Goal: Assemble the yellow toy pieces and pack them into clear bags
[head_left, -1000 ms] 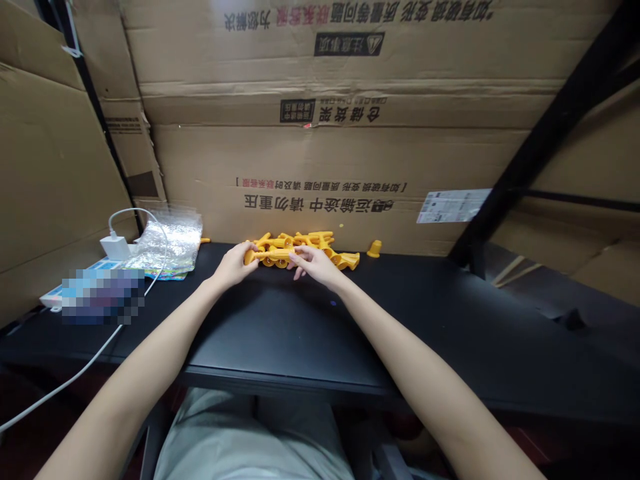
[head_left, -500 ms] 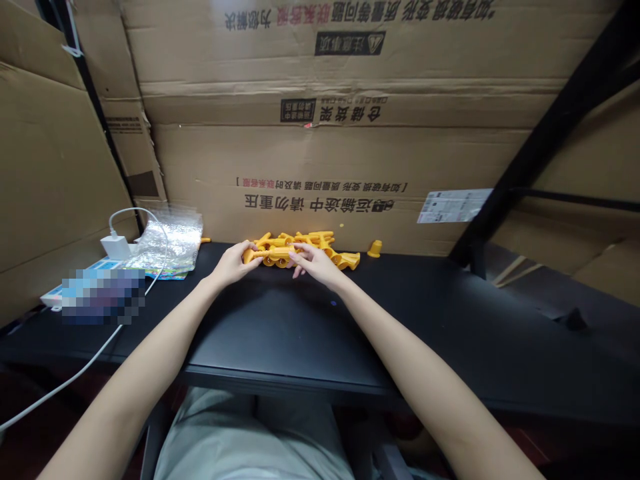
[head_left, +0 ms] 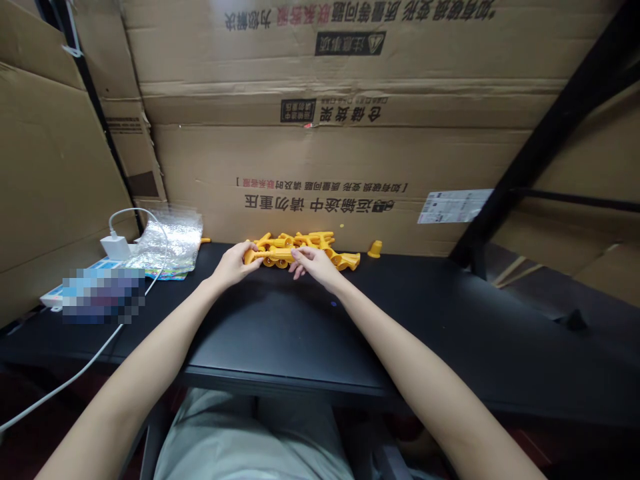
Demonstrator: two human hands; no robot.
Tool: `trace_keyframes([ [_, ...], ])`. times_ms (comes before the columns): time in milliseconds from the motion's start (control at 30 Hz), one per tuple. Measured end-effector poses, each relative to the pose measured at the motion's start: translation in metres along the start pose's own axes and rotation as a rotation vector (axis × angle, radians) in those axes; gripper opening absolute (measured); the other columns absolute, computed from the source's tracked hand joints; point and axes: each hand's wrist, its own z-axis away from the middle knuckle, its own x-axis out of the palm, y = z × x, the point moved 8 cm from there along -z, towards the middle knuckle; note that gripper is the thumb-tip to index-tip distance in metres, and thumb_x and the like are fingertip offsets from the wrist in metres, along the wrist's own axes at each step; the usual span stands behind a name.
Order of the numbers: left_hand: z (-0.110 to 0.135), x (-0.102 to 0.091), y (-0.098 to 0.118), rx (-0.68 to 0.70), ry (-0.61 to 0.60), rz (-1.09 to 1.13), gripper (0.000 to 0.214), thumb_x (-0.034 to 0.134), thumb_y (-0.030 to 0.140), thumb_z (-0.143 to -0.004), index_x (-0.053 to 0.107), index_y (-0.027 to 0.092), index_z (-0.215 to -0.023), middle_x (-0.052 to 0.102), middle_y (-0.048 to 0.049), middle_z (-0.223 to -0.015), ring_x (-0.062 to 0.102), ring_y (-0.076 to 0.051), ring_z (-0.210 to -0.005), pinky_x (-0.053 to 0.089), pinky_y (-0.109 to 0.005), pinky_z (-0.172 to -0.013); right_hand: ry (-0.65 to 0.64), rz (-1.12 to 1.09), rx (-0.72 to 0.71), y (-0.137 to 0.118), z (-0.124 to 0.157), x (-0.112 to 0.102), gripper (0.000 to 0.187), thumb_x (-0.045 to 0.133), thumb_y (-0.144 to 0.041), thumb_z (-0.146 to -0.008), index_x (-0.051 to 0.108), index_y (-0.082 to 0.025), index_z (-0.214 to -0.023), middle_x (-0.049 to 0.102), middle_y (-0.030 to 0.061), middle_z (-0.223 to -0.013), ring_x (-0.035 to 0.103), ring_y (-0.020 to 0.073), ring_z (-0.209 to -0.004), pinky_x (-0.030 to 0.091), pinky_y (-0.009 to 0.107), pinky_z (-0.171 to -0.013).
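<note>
A heap of yellow plastic pieces [head_left: 320, 244] lies at the far edge of the black table [head_left: 280, 333], against the cardboard wall. My left hand [head_left: 233, 264] pinches the left end of one long yellow piece [head_left: 275, 254] at the front of the heap. From the other side, my right hand [head_left: 313, 264] grips the same piece at its right end with thumb and fingers closed. A single yellow cone-shaped piece [head_left: 374, 249] stands apart to the right of the heap.
A crumpled clear plastic bag [head_left: 170, 240] lies at the back left beside a white charger [head_left: 116, 247] with its cable [head_left: 75, 380] trailing off the table's front. Cardboard boxes [head_left: 325, 133] wall in the back and left. A black diagonal frame bar [head_left: 540, 133] rises at right.
Both hands stay at the front of the heap on the same long piece. The right hand's fingers have shifted slightly on it; the rest is unchanged.
</note>
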Motion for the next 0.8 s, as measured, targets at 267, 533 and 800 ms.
trace_keyframes([
  [267, -0.001, -0.001, 0.006, 0.036, 0.012, -0.014, 0.018, 0.063, 0.031, -0.075, 0.057, 0.018, -0.087, 0.062, -0.0015, -0.083, 0.053, -0.013, -0.071, 0.042, -0.026, -0.069, 0.048, 0.017, 0.099, 0.005, -0.001, 0.0, 0.053, 0.047, -0.067, -0.082, 0.053, -0.016, -0.069, 0.062, 0.0042, -0.053, 0.056, 0.0111, -0.039, 0.039, 0.023, -0.042],
  [533, -0.001, -0.001, 0.005, 0.021, -0.003, -0.006, 0.017, 0.063, 0.03, -0.075, 0.057, 0.018, -0.085, 0.062, -0.0009, -0.08, 0.052, -0.013, -0.068, 0.04, -0.025, -0.066, -0.064, 0.022, -0.023, -0.007, 0.003, -0.003, 0.045, 0.06, -0.043, -0.083, 0.052, -0.02, -0.121, 0.071, 0.0047, -0.086, 0.066, 0.0138, -0.062, 0.05, 0.027, -0.061],
  [800, 0.0, 0.0, 0.005, 0.049, 0.024, -0.024, 0.018, 0.064, 0.031, -0.075, 0.058, 0.018, -0.085, 0.062, -0.0005, -0.08, 0.053, -0.012, -0.069, 0.041, -0.024, -0.067, -0.034, 0.015, -0.052, -0.005, 0.0, -0.003, 0.047, 0.062, -0.058, -0.075, 0.06, -0.02, -0.103, 0.072, 0.0056, -0.078, 0.064, 0.0172, -0.056, 0.052, 0.035, -0.064],
])
